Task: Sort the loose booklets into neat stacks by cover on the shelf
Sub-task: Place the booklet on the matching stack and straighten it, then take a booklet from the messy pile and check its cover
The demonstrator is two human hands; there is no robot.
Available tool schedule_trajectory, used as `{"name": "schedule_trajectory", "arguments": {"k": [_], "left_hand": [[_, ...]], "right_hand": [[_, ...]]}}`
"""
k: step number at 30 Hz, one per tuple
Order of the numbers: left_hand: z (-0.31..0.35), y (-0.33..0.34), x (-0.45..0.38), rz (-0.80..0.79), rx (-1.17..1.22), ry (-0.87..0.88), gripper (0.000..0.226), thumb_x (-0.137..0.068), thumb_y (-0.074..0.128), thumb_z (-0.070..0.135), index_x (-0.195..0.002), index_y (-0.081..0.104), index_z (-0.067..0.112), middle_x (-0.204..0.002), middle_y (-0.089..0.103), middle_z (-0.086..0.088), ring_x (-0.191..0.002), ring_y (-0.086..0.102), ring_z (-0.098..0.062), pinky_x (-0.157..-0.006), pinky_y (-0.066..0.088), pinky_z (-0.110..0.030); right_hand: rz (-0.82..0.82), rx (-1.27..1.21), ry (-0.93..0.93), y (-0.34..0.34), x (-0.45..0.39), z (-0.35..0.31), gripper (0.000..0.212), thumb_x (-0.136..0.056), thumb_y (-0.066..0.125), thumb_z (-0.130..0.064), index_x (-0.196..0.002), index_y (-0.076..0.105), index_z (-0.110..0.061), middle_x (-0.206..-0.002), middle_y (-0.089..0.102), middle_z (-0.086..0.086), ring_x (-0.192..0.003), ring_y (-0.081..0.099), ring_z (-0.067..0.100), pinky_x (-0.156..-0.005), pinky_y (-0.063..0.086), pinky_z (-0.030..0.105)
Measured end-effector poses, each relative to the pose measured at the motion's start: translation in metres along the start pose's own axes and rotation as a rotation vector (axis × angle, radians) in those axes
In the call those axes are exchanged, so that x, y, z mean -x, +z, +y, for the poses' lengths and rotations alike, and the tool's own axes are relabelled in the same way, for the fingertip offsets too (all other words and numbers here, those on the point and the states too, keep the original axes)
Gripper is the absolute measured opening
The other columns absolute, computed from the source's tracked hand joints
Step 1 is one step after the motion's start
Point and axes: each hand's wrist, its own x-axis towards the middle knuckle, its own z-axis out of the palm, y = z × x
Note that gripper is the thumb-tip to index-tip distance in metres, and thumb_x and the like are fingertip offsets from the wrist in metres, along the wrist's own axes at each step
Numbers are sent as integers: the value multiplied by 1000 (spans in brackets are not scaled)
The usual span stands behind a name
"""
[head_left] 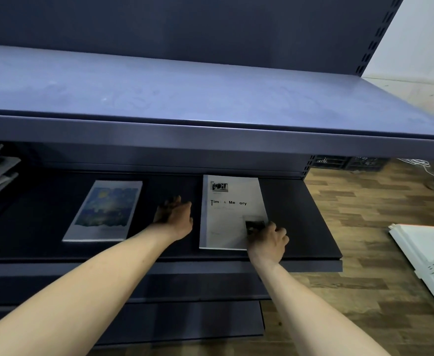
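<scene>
From my head view, my right hand [268, 240] grips the lower right corner of the "Time & Memory" booklet [226, 214], whose long axis runs up-frame on the shelf [300, 222]. My left hand [176, 214], fingers straight, hovers just left of it.

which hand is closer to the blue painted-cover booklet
Left. The left hand lies open on the shelf just right of the blue booklet, apart from it. The right hand is farther right, on the near corner of the white "Time & Memory" booklet.
</scene>
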Motion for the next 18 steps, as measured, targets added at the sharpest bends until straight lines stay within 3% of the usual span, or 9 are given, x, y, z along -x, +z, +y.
{"name": "schedule_trajectory", "arguments": {"k": [3,8,13,18], "left_hand": [[0,-1,5,-15,-7,-17,54,-101,41,34,-152,26,21,-162,11,-9,-147,14,-30,-117,20,-42],[-3,-4,12,-28,-2,-56,56,-102,39,35,-153,22,22,-162,7,-7,-148,12,-30,-118,17,-43],[-8,-3,24,-57,18,-111,56,-101,39,35,-153,20,25,-163,4,-6,-148,9,-31,-120,16,-44],[-23,-8,44,-23,-3,-150,55,-101,37,37,-153,22,24,-161,12,-7,-146,19,-31,-117,24,-42]], "right_hand": [[21,136,-2,-2,2,-2,42,-95,54,-24,-133,47,-6,-140,41,17,-128,37,37,-105,33,42],[-4,98,-140,-5,0,-7,51,-95,55,-31,-139,42,-9,-153,30,16,-139,27,37,-110,28,46],[-173,144,-400,-3,10,-21,51,-100,47,-39,-145,41,-15,-155,30,12,-142,25,33,-115,24,43],[-293,168,-545,2,30,-49,53,-100,47,-42,-147,37,-19,-156,28,10,-144,23,33,-115,23,45]]}}
